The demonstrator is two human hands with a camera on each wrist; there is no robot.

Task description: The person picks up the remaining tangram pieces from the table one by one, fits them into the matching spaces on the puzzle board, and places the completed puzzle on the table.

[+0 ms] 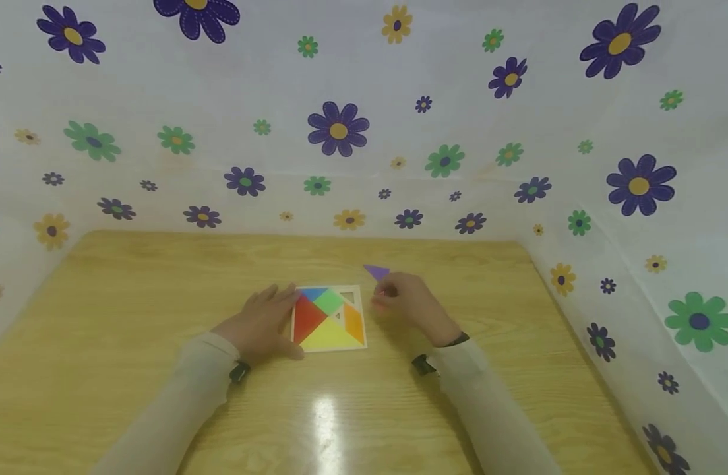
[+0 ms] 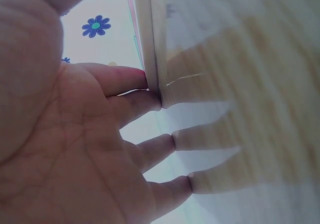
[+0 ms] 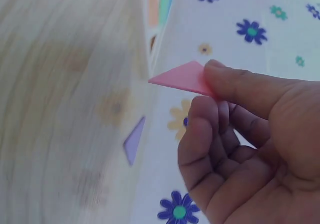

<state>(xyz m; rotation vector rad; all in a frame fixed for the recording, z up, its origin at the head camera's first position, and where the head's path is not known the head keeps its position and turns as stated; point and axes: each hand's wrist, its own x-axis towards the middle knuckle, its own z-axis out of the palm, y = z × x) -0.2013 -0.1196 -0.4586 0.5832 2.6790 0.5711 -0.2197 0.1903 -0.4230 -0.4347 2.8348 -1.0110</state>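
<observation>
A square tangram tray (image 1: 330, 350) lies on the table, holding red, blue, green, yellow and orange pieces; two triangular gaps show at its upper right and centre right. My left hand (image 1: 261, 323) rests against the tray's left edge, fingers extended and fingertips on the table in the left wrist view. Just right of the tray, my right hand (image 1: 413, 303) pinches a pink triangle piece (image 3: 182, 78) between thumb and index finger, raised above the table. Beyond that hand, a purple triangle piece (image 1: 376, 271) lies on the table, partly covered by the hand in the head view.
The wood-grain table (image 1: 162, 277) is bordered at the back and sides by a white sheet (image 1: 376, 86) printed with flowers. Light glares off the tabletop in front of the tray.
</observation>
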